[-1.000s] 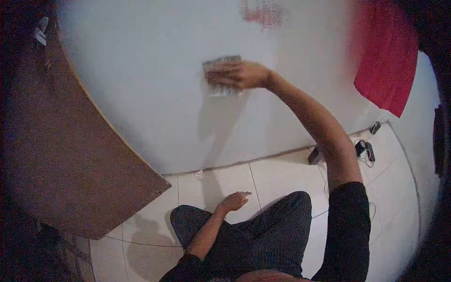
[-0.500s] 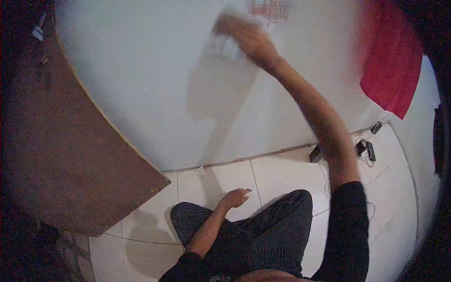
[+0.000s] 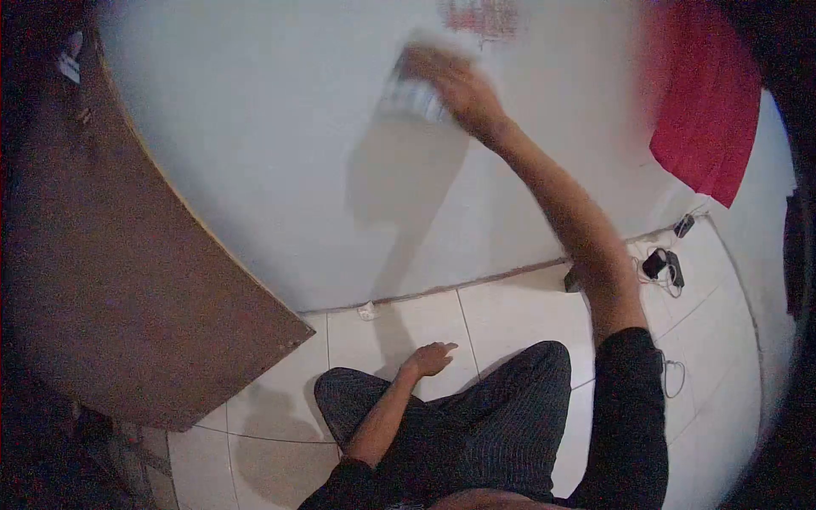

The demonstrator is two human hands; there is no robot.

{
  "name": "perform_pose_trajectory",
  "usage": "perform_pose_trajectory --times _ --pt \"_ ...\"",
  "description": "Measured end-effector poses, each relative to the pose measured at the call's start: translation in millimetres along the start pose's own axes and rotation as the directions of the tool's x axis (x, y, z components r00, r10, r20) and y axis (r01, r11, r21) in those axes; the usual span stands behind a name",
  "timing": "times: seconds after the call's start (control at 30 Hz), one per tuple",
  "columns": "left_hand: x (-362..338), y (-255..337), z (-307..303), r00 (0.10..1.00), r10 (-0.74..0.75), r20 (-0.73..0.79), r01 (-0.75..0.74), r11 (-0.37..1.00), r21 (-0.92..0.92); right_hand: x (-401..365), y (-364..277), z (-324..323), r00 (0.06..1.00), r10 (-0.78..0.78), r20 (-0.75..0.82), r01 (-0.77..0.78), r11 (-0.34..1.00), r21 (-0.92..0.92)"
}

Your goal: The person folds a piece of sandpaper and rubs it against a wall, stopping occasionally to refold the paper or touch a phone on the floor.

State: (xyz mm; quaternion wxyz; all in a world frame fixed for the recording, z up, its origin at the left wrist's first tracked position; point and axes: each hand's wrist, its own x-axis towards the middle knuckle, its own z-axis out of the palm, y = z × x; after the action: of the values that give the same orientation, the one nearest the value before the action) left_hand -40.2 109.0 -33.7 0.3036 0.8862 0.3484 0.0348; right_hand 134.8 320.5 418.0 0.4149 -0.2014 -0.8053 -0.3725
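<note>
My right hand is raised against the pale wall, its fingers pressed over a blurred white-and-blue cloth. Part of the cloth shows below the fingers; the rest is covered by the hand. Just above and to the right of it, a patch of reddish marks stains the wall. My left hand hangs low in front of my crossed legs, over the tiled floor. Its fingers are stretched out and hold nothing.
A brown board stands at the left. Red fabric hangs on the right. Black adapters and cables lie on the floor by the wall's foot, and a small white scrap lies near its base.
My right hand has shifted slightly down and right with the cloth, and more of the cloth shows. My left hand keeps its pose. The whole view has shifted a little.
</note>
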Motion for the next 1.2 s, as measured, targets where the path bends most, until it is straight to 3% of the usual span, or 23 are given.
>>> perform_pose_trajectory --times 0.07,0.13,0.17,0.2,0.27,0.33,0.4,0.43,0.47,0.53,0.6,0.67,0.7,0.73,0.8,0.83,0.87,0.93,0.97,1.0,1.03,1.07,1.2 --pt "6 12 -7 0.999 -0.038 -0.001 0.038 0.998 -0.058 -6 30 -9 0.991 0.131 -0.040 -0.119 0.967 0.228" --pt "-2 8 -8 1.000 -0.015 -0.002 0.014 0.997 -0.078 -14 -26 5 0.984 -0.179 0.025 0.180 0.983 -0.044" --pt "-6 21 -24 0.995 -0.073 0.067 0.079 0.992 -0.097 -15 -22 2 0.823 -0.523 0.224 0.512 0.852 0.107" --pt "-6 26 -24 0.995 -0.077 0.059 0.083 0.991 -0.102 -11 -18 -2 0.819 -0.530 0.220 0.518 0.848 0.113" --pt "-4 30 -28 0.989 -0.125 0.077 0.129 0.991 -0.045 2 11 -10 0.997 0.032 -0.071 -0.034 0.999 -0.021" --pt "6 18 -9 0.999 -0.042 0.002 0.042 0.995 -0.088 -20 36 -13 0.981 0.152 -0.122 -0.131 0.979 0.158" --pt "1 8 -7 0.997 0.031 -0.066 -0.036 0.995 -0.088 -17 -20 5 0.964 -0.249 0.094 0.252 0.967 -0.021" --pt "2 12 -11 0.999 -0.038 -0.003 0.038 0.995 -0.095 -25 -19 5 0.792 -0.561 0.241 0.485 0.817 0.311" --pt "2 16 -11 0.992 -0.105 0.065 0.111 0.989 -0.102 -23 -14 4 0.789 -0.566 0.238 0.491 0.814 0.310" --pt "-2 19 -13 0.995 -0.092 0.043 0.096 0.991 -0.091 -16 7 0 0.996 0.038 -0.079 -0.038 0.999 0.001" --pt "6 15 0 0.997 -0.077 -0.002 0.077 0.993 -0.095 -14 15 -13 0.964 0.197 -0.177 -0.182 0.978 0.100" --pt "1 4 4 0.996 0.027 -0.089 -0.033 0.997 -0.070 -24 -30 12 0.986 -0.163 0.046 0.162 0.987 0.015" --pt "1 12 -9 0.995 0.025 -0.099 -0.031 0.998 -0.060 -29 -32 13 0.864 -0.427 0.266 0.329 0.880 0.342" --pt "-2 24 -16 0.998 -0.057 -0.027 0.057 0.998 0.009 -28 -24 13 0.864 -0.431 0.260 0.335 0.878 0.342" --pt "-3 28 -23 0.989 -0.142 0.040 0.138 0.987 0.083 -7 -9 -4 0.985 0.102 -0.137 -0.110 0.992 -0.054" --pt "-2 23 -21 0.991 -0.135 0.019 0.134 0.989 0.065 9 -14 -15 0.809 0.501 -0.308 -0.491 0.864 0.116" --pt "1 22 -14 0.992 -0.130 -0.006 0.130 0.991 0.039 3 -14 -6 0.815 0.498 -0.297 -0.487 0.866 0.117" --pt "-6 17 -9 0.993 -0.120 0.006 0.119 0.992 0.032 -17 -12 17 0.990 -0.114 -0.085 0.111 0.993 -0.036" --pt "-2 17 -11 0.995 -0.101 -0.013 0.101 0.995 0.014 -13 -16 -7 0.853 -0.493 0.169 0.494 0.868 0.043" --pt "1 16 -10 0.995 -0.100 -0.020 0.101 0.995 0.011 -10 -6 -10 0.849 -0.500 0.169 0.500 0.865 0.045" --pt "2 15 -8 0.993 -0.117 -0.003 0.117 0.991 0.062 -4 5 -13 0.980 -0.197 0.012 0.197 0.980 -0.001" --pt "5 15 -5 0.991 -0.134 0.013 0.132 0.985 0.111 -1 12 -16 0.980 0.129 -0.152 -0.130 0.992 0.007" --pt "-3 9 0 0.992 -0.038 -0.121 0.041 0.999 0.023 -11 -21 -11 0.986 -0.130 0.107 0.149 0.970 -0.193"
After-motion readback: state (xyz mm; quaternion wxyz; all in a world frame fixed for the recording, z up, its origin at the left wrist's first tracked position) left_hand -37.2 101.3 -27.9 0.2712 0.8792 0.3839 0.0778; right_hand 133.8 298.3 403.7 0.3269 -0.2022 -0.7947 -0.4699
